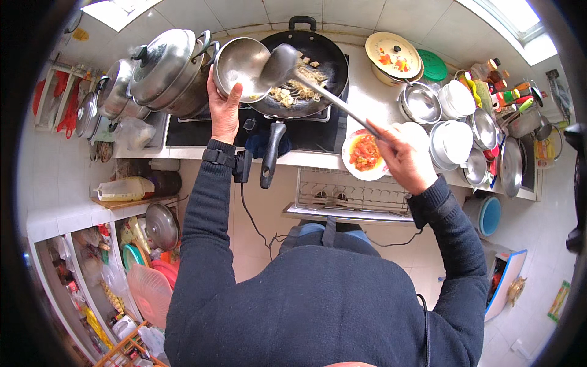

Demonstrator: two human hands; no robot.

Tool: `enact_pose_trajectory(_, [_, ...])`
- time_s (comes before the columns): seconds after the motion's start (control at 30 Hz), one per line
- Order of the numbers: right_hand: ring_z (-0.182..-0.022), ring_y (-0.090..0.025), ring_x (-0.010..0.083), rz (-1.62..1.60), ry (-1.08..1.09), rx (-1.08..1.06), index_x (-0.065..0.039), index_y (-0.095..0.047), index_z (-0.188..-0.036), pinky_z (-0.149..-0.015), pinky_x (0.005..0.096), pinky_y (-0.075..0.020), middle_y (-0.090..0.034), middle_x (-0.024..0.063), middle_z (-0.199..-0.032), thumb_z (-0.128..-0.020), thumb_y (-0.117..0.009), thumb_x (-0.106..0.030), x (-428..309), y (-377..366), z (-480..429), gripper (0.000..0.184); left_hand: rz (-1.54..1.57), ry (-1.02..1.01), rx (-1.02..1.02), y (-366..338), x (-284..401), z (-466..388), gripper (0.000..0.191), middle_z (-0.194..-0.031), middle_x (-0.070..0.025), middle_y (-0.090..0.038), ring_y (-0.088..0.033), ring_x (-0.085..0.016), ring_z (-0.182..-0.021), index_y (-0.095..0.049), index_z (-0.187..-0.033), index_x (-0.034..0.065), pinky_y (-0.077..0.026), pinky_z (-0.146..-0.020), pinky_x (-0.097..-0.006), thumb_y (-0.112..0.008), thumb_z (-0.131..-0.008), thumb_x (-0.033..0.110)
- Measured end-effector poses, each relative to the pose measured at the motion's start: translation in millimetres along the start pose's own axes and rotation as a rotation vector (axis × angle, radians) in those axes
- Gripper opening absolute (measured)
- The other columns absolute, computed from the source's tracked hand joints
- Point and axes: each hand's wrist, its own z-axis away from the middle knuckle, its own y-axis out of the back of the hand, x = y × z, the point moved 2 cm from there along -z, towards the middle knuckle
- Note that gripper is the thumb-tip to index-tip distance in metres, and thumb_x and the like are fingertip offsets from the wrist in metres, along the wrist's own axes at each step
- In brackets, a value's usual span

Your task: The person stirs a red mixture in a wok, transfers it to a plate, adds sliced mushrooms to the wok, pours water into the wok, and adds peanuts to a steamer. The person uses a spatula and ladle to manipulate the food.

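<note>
My left hand (225,108) grips a steel bowl (238,66) by its side, tilted beside the left edge of a black wok (337,55). A little food clings near the bowl's lower rim. My right hand (399,156) is closed around the handle of a metal ladle (280,62), whose head reaches over the wok's left side to the bowl's opening. Pale, noodle-like strips and light chunks of food (305,87) lie in the wok. Below my right hand, a white bowl (346,158) holds a chopped red and orange food (365,151).
Large steel pots (160,69) stand left of the wok. A lidded enamel pot (390,55), steel bowls (419,103), stacked white bowls (454,142) and bottles (497,78) crowd the right counter. The wok's handle (274,153) juts over the counter edge, above an open drawer rack (348,195).
</note>
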Motion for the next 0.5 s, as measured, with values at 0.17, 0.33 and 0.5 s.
enact_pose_trajectory(0.17, [-0.072,-0.058,0.0216,0.181,0.113,-0.022,-0.017,-0.051,-0.142,-0.067,0.0319,-0.0495,-0.054,0.0094,-0.089,-0.092,-0.056,-0.003,-20,-12,-11,0.053,-0.097,-0.102,-0.056,-14,-2,-8,0.09,-0.146,-0.005,-0.042,-0.041,-0.021,-0.135,-0.034,-0.15,0.0146,-0.037,-0.113,-0.039,-0.086,-0.078,0.027])
enact_pose_trajectory(0.33, [-0.077,-0.061,0.0272,0.424,0.146,-0.011,-0.02,-0.044,-0.148,-0.073,0.0367,-0.053,-0.055,0.0143,-0.097,-0.082,-0.058,0.002,-7,0,-16,0.071,-0.205,-0.145,-0.027,-13,-7,-14,0.096,-0.145,-0.0086,-0.043,-0.044,-0.02,-0.131,-0.029,-0.15,0.0077,-0.035,-0.113,-0.0354,-0.087,-0.076,0.028])
enact_pose_trajectory(0.5, [-0.069,-0.06,0.0254,0.211,0.131,0.198,-0.02,-0.056,-0.139,-0.063,0.032,-0.0502,-0.058,0.0097,-0.091,-0.092,-0.055,-0.006,17,-11,-27,0.048,-0.273,-0.196,0.07,-2,-15,-22,0.09,-0.142,-0.0102,-0.045,-0.045,-0.021,-0.13,-0.028,-0.148,0.0065,-0.036,-0.112,-0.0352,-0.085,-0.08,0.024])
